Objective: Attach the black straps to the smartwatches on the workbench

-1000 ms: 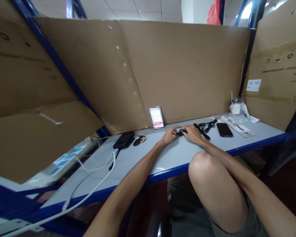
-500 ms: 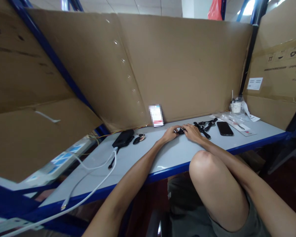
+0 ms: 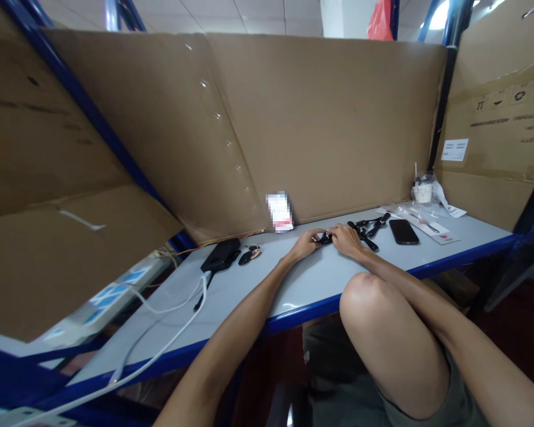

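My left hand [image 3: 307, 243] and my right hand [image 3: 345, 239] meet over the grey tabletop [image 3: 307, 279]. Between their fingertips is a small black object [image 3: 324, 239], mostly covered, whose kind I cannot make out. Both hands are closed on it, with the fingers bent. Just right of my right hand lies a loose pile of several black strap-like pieces [image 3: 370, 229] with shiny fittings. A black phone [image 3: 404, 232] rests flat to the right of the pile.
A screen-like card [image 3: 280, 212] leans on the cardboard wall [image 3: 329, 118]. At left are a black case [image 3: 221, 255], a white cable [image 3: 178, 332] and a key fob [image 3: 245, 257]. A cup [image 3: 422, 191] and plastic packaging [image 3: 409, 212] stand at the back right. A bare knee [image 3: 365, 296] is at the front edge.
The view has shifted slightly. Both hands stay at the same spot with the small black object between them; nothing else has visibly moved.
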A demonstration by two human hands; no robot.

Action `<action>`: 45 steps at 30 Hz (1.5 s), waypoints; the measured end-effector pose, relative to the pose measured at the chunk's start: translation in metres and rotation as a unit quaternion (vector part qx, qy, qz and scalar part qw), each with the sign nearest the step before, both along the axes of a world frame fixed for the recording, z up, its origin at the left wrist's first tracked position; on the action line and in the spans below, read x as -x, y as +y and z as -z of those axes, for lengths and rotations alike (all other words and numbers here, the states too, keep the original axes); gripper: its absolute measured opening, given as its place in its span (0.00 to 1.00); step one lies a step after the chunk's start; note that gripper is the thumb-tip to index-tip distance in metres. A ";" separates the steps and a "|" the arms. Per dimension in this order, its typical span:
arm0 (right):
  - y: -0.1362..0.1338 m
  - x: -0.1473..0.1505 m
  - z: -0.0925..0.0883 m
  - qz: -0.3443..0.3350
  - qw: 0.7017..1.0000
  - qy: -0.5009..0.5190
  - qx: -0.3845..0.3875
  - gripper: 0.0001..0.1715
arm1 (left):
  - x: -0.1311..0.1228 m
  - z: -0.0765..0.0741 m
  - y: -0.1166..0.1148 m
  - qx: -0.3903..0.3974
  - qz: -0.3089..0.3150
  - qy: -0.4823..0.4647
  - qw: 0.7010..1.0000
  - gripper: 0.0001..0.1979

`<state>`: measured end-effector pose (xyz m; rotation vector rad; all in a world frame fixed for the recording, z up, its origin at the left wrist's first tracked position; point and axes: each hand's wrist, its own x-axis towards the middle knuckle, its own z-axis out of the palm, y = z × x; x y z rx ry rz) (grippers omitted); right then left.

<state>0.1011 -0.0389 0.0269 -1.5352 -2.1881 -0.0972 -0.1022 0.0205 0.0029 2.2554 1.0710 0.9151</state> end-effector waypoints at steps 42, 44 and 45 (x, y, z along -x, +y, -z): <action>0.001 -0.002 0.001 0.013 1.000 0.002 0.004 0.23 | -0.002 -0.003 -0.002 0.019 0.001 -0.002 1.000 0.27; -0.001 -0.002 0.001 -0.001 1.000 -0.001 0.001 0.26 | -0.002 -0.003 -0.002 0.020 0.004 -0.001 1.000 0.27; -0.001 -0.001 0.000 -0.014 1.000 -0.004 0.001 0.27 | -0.001 -0.003 -0.001 0.020 0.004 -0.001 1.000 0.27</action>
